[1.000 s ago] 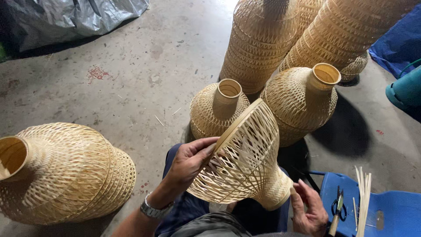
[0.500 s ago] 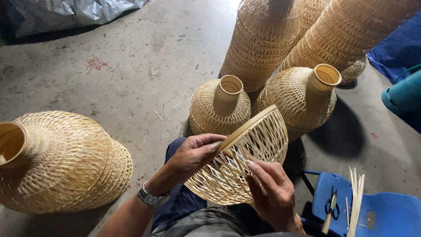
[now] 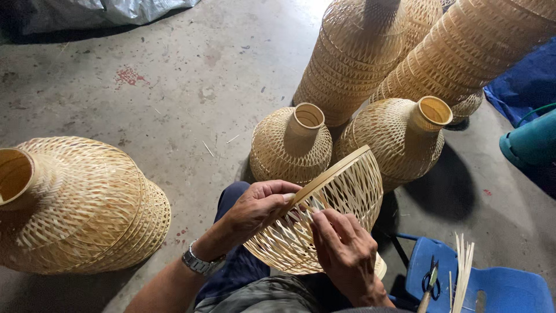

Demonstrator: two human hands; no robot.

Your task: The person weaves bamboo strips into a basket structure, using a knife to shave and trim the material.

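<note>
While the left hand point(image 3: 258, 206) grips the rim of the woven shade point(image 3: 324, 214) over the lap, right hand point(image 3: 341, 249) fingers pinch a strip inside — best kept taut, rim steady. Scissors point(image 3: 430, 282) lie on the blue stool point(image 3: 492, 287), floor-side right.

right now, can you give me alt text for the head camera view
Seen from above, a person's left hand and right hand hold a half-woven bamboo basket over their lap. Finished woven baskets stand on the concrete floor, and scissors and bamboo strips lie on a blue stool.
</note>
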